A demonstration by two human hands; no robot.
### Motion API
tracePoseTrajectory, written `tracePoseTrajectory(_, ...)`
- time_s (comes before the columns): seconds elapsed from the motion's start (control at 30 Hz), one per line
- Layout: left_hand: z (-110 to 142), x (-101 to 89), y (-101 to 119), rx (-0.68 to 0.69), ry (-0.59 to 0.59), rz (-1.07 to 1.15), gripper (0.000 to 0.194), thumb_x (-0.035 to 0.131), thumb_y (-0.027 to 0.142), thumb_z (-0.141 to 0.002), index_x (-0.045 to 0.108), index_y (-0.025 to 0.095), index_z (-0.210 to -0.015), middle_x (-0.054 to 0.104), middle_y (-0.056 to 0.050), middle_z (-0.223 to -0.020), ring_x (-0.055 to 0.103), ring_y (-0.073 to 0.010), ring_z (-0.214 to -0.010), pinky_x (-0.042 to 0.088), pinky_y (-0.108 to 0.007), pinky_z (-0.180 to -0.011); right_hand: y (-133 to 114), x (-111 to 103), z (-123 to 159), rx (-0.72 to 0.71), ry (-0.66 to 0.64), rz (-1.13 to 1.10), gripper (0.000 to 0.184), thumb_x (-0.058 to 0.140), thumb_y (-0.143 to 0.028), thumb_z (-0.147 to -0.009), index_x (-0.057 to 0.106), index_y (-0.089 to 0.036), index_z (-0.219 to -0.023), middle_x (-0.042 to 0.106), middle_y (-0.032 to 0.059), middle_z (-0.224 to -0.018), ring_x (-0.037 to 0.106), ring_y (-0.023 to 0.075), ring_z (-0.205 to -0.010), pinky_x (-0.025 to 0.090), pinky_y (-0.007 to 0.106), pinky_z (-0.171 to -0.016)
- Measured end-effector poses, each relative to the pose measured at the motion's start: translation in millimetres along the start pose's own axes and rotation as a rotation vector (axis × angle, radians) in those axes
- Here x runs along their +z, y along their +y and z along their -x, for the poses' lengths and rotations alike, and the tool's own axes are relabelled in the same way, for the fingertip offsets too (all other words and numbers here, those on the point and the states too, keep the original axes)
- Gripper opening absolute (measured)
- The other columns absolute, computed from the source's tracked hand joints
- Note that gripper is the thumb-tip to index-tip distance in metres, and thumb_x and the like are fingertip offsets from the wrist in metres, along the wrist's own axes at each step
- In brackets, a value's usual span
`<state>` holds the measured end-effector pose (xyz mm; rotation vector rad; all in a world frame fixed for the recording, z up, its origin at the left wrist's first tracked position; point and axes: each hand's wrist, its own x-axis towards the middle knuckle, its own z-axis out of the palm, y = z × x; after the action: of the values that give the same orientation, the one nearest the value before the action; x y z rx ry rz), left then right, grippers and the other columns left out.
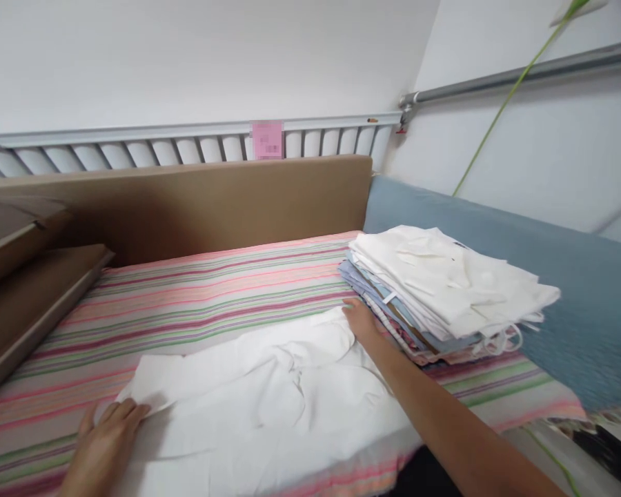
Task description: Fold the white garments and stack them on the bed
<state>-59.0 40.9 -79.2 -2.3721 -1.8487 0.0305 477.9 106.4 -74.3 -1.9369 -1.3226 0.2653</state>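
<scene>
A white garment (pixel 269 393) lies spread and wrinkled on the striped sheet (pixel 196 290). My left hand (pixel 106 442) rests on its left corner, fingers curled over the cloth edge. My right hand (pixel 361 323) reaches across to the garment's far right edge, fingers closed on the cloth, just beside a stack of folded clothes (pixel 445 297). The stack has white pieces on top and blue and patterned ones below.
A brown headboard panel (pixel 212 200) runs along the back, with a white railing (pixel 186 141) behind it. Brown boards (pixel 25 297) lean at the left. A blue cloth (pixel 559 283) covers the right side below a metal pipe (pixel 522 72).
</scene>
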Motion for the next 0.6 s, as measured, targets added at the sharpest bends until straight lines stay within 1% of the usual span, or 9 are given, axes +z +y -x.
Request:
tracePoseTrajectory(0.07, 2, -13.1, 6, -0.033, -0.007, 0.043, 0.036, 0.040, 0.022, -0.080, 0.068, 0.029, -0.102, 0.068, -0.006, -0.103, 0.059, -0.0276, -0.101, 0.028, -0.056, -0.100, -14, -8, 9, -0.054, -0.018, 0.053, 0.037, 0.046, -0.021, -0.079, 0.059, -0.009, -0.111, 0.066, 0.0148, -0.099, 0.061, 0.0244, -0.091, 0.045, 0.037, -0.083)
tracePoseTrajectory(0.1, 2, -21.2, 10, -0.038, 0.007, 0.080, 0.034, 0.042, 0.028, -0.082, 0.066, 0.029, -0.106, 0.067, -0.006, -0.108, 0.058, -0.0274, -0.104, 0.030, -0.053, -0.100, -22, -11, 16, -0.120, -0.031, 0.088, 0.039, 0.046, -0.023, -0.081, 0.057, -0.010, -0.116, 0.063, 0.0163, -0.109, 0.057, 0.0257, -0.102, 0.042, 0.039, -0.090)
tracePoseTrajectory(0.2, -10, -38.0, 27, 0.000, 0.086, 0.214, 0.041, 0.039, 0.043, -0.086, 0.060, 0.026, -0.117, 0.061, -0.007, -0.122, 0.052, -0.0227, -0.116, 0.034, -0.042, -0.103, -37, -8, 45, -0.451, -0.153, 0.223, 0.044, 0.040, -0.037, -0.089, 0.051, -0.016, -0.126, 0.053, 0.0130, -0.130, 0.044, 0.0247, -0.124, 0.033, 0.042, -0.103)
tracePoseTrajectory(0.23, -16, -38.0, 32, 0.001, 0.103, 0.237, 0.043, 0.036, 0.044, -0.088, 0.058, 0.025, -0.119, 0.059, -0.007, -0.126, 0.049, -0.0218, -0.120, 0.033, -0.041, -0.104, -37, -3, 55, -0.545, -0.207, 0.276, 0.046, 0.039, -0.042, -0.089, 0.051, -0.020, -0.127, 0.050, 0.0108, -0.134, 0.040, 0.0248, -0.127, 0.031, 0.044, -0.105)
tracePoseTrajectory(0.3, -30, -28.5, 39, -0.038, 0.085, 0.218, 0.044, 0.033, 0.043, -0.090, 0.054, 0.026, -0.124, 0.050, -0.006, -0.136, 0.040, -0.0236, -0.129, 0.029, -0.046, -0.107, -29, 10, 72, -0.634, -0.270, 0.381, 0.046, 0.041, -0.050, -0.087, 0.054, -0.028, -0.125, 0.046, 0.0070, -0.138, 0.035, 0.0271, -0.131, 0.027, 0.050, -0.106)
tracePoseTrajectory(0.37, -40, -11.0, 41, -0.124, 0.041, 0.169, 0.046, 0.033, 0.043, -0.090, 0.047, 0.027, -0.130, 0.040, -0.006, -0.144, 0.032, -0.0269, -0.134, 0.025, -0.053, -0.107, -13, 21, 82, -0.627, -0.231, 0.484, 0.045, 0.043, -0.053, -0.085, 0.057, -0.030, -0.121, 0.045, 0.0070, -0.139, 0.033, 0.0308, -0.132, 0.026, 0.055, -0.104)
tracePoseTrajectory(0.43, -44, 6.7, 40, -0.211, 0.034, 0.130, 0.050, 0.032, 0.045, -0.089, 0.040, 0.025, -0.135, 0.032, -0.008, -0.147, 0.027, -0.0287, -0.136, 0.023, -0.057, -0.107, 3, 25, 83, -0.586, -0.130, 0.557, 0.044, 0.043, -0.049, -0.084, 0.059, -0.028, -0.119, 0.046, 0.0096, -0.138, 0.033, 0.0331, -0.131, 0.027, 0.057, -0.101)
tracePoseTrajectory(0.53, -44, 21.8, 38, -0.260, 0.063, 0.110, 0.056, 0.029, 0.049, -0.089, 0.034, 0.024, -0.138, 0.027, -0.010, -0.149, 0.024, -0.0298, -0.137, 0.023, -0.056, -0.107, 13, 15, 78, -0.543, 0.017, 0.627, 0.040, 0.037, -0.036, -0.086, 0.062, -0.022, -0.114, 0.049, 0.0125, -0.135, 0.037, 0.0331, -0.128, 0.028, 0.056, -0.101)
tracePoseTrajectory(0.6, -44, 24.0, 38, -0.253, 0.058, 0.118, 0.056, 0.029, 0.049, -0.089, 0.035, 0.025, -0.138, 0.028, -0.009, -0.149, 0.024, -0.0300, -0.137, 0.023, -0.056, -0.107, 8, 3, 75, -0.499, 0.070, 0.630, 0.039, 0.033, -0.028, -0.086, 0.065, -0.019, -0.107, 0.056, 0.0149, -0.127, 0.047, 0.0318, -0.120, 0.032, 0.053, -0.099)
